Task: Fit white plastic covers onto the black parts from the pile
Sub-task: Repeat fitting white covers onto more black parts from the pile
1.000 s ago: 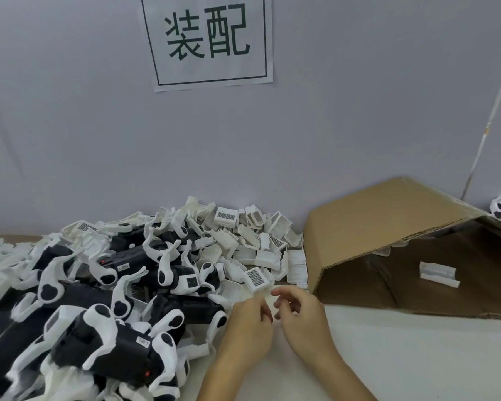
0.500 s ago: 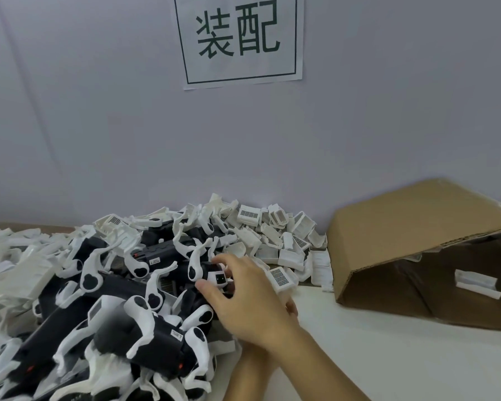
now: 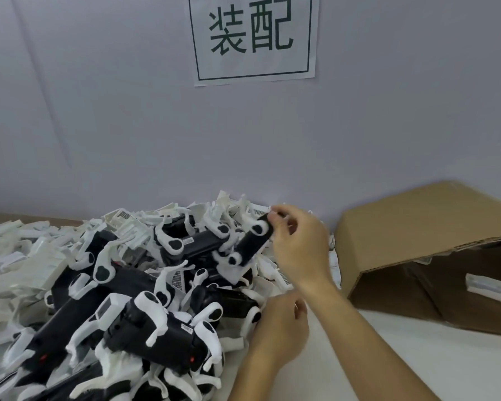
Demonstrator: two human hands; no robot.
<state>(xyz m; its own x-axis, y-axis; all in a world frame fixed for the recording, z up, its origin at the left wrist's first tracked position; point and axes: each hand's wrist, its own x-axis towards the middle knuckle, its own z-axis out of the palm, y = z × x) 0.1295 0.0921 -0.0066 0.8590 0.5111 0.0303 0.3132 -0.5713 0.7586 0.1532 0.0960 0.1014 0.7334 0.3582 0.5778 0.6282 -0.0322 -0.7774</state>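
right hand (image 3: 300, 250) grip pinching black part (image 3: 250, 244) above pile (image 3: 128, 285) | left hand (image 3: 278, 328) curled, grip unclear | cardboard box (image 3: 417, 227) at 3 o'clock, white cover (image 3: 489, 287) inside

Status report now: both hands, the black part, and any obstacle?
Right hand grips black part by its far end, raised over pile. Left hand low at pile's edge, grip unclear. Nothing blocking.

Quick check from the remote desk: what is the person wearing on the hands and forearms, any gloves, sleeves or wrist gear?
Nothing is worn. The right hand and left hand are bare, without gloves, rings or a watch. Both forearms are uncovered as far as the frame's lower edge; no sleeve shows.
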